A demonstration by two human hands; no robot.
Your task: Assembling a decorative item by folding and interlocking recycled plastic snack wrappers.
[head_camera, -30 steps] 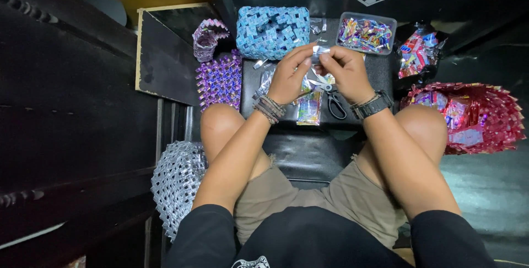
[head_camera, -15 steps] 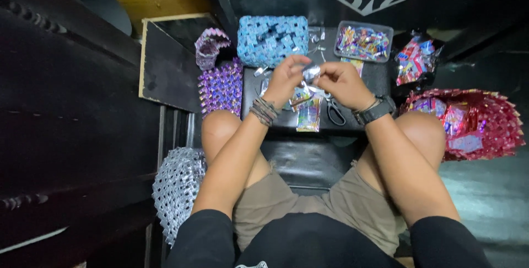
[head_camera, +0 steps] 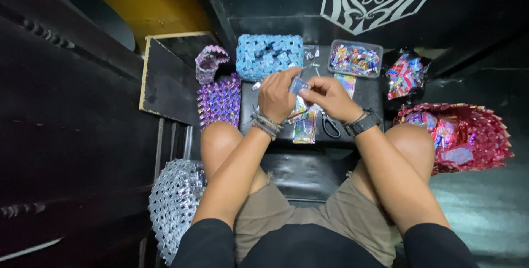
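My left hand [head_camera: 277, 96] and my right hand [head_camera: 329, 96] meet over a low black stool [head_camera: 308, 169] between my knees. Both pinch a small folded silvery-blue wrapper strip [head_camera: 299, 85] between thumbs and fingertips. Under my hands lie several loose foil wrapper strips [head_camera: 305, 127] and black-handled scissors [head_camera: 330, 126]. Beaded bracelets circle my left wrist and a black watch my right.
A blue woven wrapper bag [head_camera: 269, 55] stands behind my hands. Left of it are a purple woven piece [head_camera: 220, 100] and a small purple basket [head_camera: 208, 63]. A clear tub of wrappers [head_camera: 355, 58], a red woven basket [head_camera: 463, 135] and a silver woven bag [head_camera: 176, 202] surround me.
Both hands have lifted slightly and come closer together around the small wrapper strip, fingers working it; the view has tilted a little.
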